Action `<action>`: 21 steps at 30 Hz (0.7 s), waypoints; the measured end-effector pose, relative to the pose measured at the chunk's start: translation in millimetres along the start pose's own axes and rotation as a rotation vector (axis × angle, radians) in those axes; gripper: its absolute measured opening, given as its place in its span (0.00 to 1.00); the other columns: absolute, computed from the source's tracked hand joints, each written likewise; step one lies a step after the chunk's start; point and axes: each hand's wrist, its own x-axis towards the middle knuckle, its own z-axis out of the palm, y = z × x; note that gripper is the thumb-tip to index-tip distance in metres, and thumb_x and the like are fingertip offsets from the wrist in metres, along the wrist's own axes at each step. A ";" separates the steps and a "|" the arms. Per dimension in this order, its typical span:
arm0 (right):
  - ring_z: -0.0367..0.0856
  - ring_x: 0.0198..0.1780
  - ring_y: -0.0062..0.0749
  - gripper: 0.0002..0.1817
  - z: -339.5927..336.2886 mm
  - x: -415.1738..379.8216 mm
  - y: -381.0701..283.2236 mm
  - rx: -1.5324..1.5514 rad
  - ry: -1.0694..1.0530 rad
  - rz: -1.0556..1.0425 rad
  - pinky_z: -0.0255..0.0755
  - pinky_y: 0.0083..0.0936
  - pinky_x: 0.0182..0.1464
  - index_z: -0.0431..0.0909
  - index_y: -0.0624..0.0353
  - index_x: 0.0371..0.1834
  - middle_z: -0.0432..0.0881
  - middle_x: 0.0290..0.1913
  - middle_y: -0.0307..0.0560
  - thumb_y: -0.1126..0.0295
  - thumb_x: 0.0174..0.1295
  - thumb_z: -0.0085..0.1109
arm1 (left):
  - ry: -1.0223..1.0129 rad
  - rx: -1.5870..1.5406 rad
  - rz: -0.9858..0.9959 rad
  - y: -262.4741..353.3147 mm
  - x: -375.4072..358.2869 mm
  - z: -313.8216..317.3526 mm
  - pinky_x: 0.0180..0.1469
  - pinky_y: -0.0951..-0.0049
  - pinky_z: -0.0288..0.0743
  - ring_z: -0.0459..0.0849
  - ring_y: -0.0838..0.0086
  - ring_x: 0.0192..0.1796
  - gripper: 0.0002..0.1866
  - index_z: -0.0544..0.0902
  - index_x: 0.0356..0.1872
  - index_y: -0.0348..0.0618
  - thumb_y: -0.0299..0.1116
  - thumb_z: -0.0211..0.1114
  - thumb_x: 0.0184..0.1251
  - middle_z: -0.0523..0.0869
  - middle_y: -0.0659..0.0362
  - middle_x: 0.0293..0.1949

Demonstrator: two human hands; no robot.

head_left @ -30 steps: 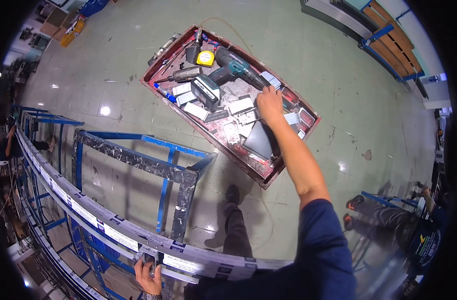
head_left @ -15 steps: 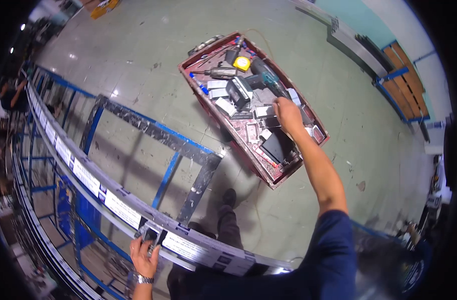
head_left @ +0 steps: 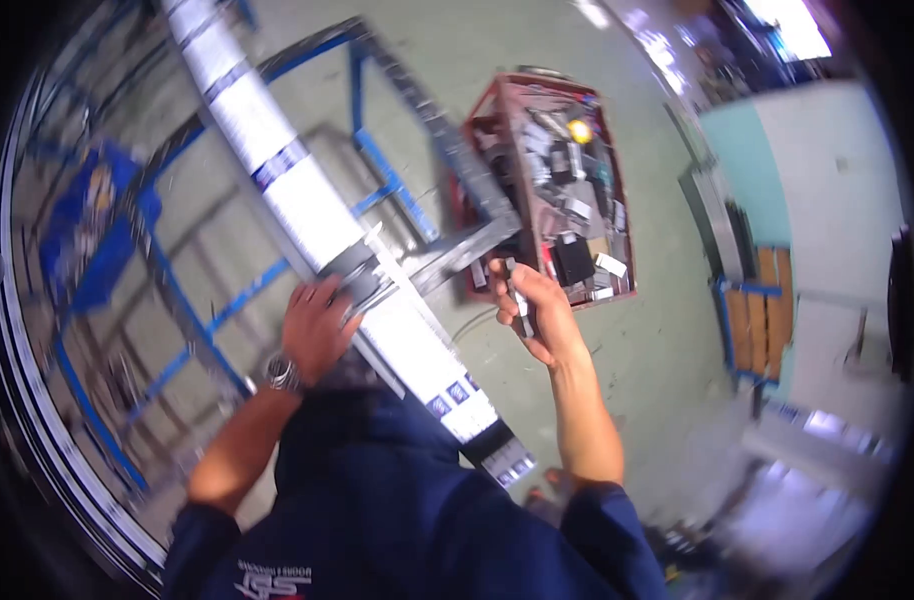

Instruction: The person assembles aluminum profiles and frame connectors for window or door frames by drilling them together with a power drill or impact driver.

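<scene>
In the head view, a long metal profile (head_left: 312, 205) with white printed film runs diagonally in front of me. My left hand (head_left: 319, 325), wearing a metal watch, has its fingers curled at the profile's edge against a dark fitting (head_left: 349, 268) that sits across it. The fitting's exact shape is blurred. My right hand (head_left: 545, 315) is raised to the right of the profile, closed around a small grey metal piece (head_left: 520, 300) pinched between thumb and fingers. Part of that piece is hidden by the fingers.
A red tool cart (head_left: 632, 215) beyond my right hand holds a yellow tape measure (head_left: 579, 131), a drill and several small pieces. A blue-and-black frame (head_left: 417, 95) stands under the profile. A wooden-slatted rack (head_left: 767, 310) is at the right.
My right hand has come out of the cart toward the profile with the small grey piece. The view has turned, and my left hand remains at the dark fitting.
</scene>
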 end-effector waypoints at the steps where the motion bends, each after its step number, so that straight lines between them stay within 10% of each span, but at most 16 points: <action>1: 0.72 0.26 0.21 0.17 23.1 -9.1 10.7 -0.116 0.000 0.032 0.73 0.22 0.35 0.79 0.63 0.63 0.80 0.35 0.40 0.67 0.77 0.58 | -0.029 -0.034 0.006 -3.3 -2.5 -1.4 0.62 0.52 0.73 0.82 0.53 0.54 0.14 0.86 0.41 0.41 0.38 0.75 0.59 0.84 0.51 0.54; 8: 0.90 0.41 0.54 0.18 104.0 6.4 51.6 -1.601 -0.067 -0.480 0.79 0.42 0.44 0.79 0.66 0.60 0.88 0.38 0.65 0.67 0.72 0.61 | -0.176 -0.010 -0.091 -3.7 -9.2 -3.2 0.73 0.53 0.64 0.80 0.61 0.60 0.14 0.87 0.42 0.43 0.43 0.71 0.65 0.83 0.53 0.53; 17: 0.85 0.42 0.70 0.16 122.1 45.7 36.6 -1.887 -0.033 -0.398 0.79 0.54 0.46 0.86 0.62 0.42 0.86 0.34 0.68 0.59 0.65 0.63 | -0.098 -0.009 -0.082 -5.9 -8.9 -0.4 0.69 0.54 0.65 0.83 0.65 0.54 0.08 0.90 0.35 0.44 0.29 0.62 0.65 0.85 0.56 0.44; 21: 0.87 0.42 0.66 0.19 144.3 43.2 35.7 -2.020 0.081 -0.231 0.81 0.50 0.49 0.90 0.58 0.42 0.87 0.36 0.68 0.53 0.63 0.63 | -0.180 0.014 -0.090 -7.8 -8.2 1.3 0.70 0.56 0.65 0.81 0.66 0.57 0.12 0.89 0.38 0.44 0.42 0.71 0.64 0.83 0.58 0.47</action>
